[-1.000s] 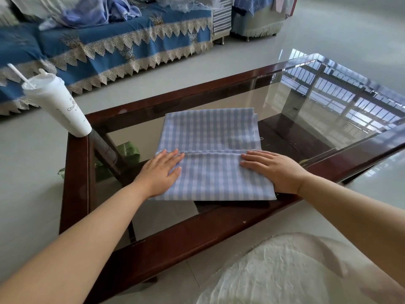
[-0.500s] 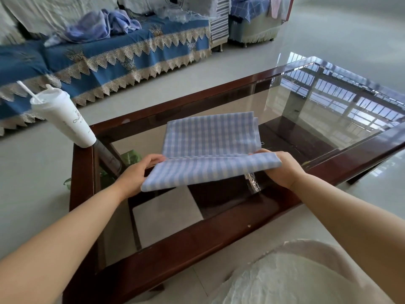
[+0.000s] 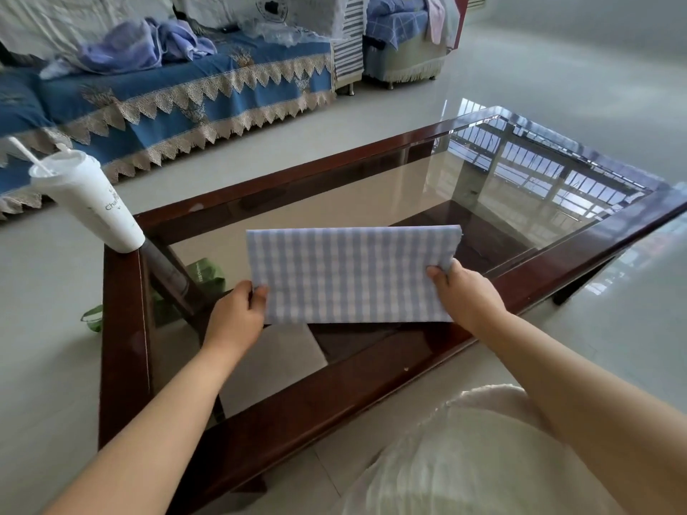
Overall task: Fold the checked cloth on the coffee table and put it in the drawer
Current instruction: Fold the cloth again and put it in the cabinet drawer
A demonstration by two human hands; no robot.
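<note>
We hold the checked cloth [image 3: 351, 275] at its two short ends: our left hand [image 3: 238, 314] pinches the left edge with the thumb on top, and our right hand [image 3: 464, 291] pinches the right edge the same way, fingers tucked beneath. Between the two grips the cloth lies as a long folded band, its near half doubled over the far half, so we judge we grip the ends to keep the layers square. Under the grips is the glass top of the coffee table [image 3: 319, 399], which gives a flat bed for the fold. Beyond our left grip stands a white cup [image 3: 91, 206] on the table corner, well apart. No drawer is in view.
</note>
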